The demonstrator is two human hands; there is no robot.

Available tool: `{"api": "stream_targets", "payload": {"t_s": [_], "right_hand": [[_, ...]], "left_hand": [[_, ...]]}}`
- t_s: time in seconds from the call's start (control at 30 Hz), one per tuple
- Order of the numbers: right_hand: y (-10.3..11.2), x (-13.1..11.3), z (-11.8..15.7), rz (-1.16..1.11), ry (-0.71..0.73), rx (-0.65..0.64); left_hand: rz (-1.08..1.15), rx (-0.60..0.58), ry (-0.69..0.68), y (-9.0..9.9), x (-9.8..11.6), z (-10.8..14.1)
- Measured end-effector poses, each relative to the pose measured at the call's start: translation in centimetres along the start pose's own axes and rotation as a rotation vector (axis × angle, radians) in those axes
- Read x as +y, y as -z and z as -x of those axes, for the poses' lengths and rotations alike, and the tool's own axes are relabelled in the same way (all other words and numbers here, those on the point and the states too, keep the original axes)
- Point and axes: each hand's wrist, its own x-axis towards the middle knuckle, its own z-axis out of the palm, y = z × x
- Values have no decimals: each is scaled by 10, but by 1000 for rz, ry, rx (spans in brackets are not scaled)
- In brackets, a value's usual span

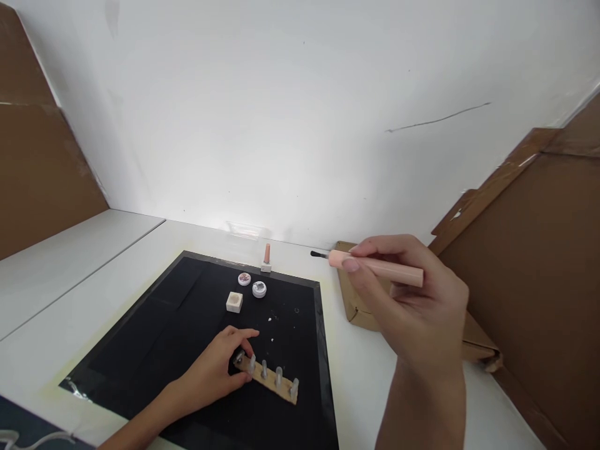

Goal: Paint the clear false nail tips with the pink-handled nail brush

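Raised at the right, my right hand [412,300] is closed around the pink handle of a small nail brush [384,269]. Its dark bristles point left and touch nothing. Low over the black mat, my left hand [220,365] grips the left end of a narrow wooden strip [274,387] between thumb and fingers. Several clear false nail tips [279,376] stand upright in a row along the strip. A dark object at the strip's left end is partly hidden by the fingers.
On the black mat [140,337] are a pale square block [234,302], a jar with pinkish contents [244,279] and a white jar [259,289]. A peach-capped nail polish bottle [266,259] stands at the far edge. A cardboard box [356,306] lies behind my right hand.
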Motion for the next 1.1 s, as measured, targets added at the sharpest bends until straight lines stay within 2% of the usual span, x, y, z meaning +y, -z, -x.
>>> {"api": "stream_targets", "payload": {"t_s": [0.4, 1.1], "right_hand": [[0, -3, 0, 13, 1, -5], [2, -3, 2, 6, -9, 9]], "left_hand": [[-155, -53, -19, -3, 2, -7], [-136, -77, 9, 0, 0, -12]]}}
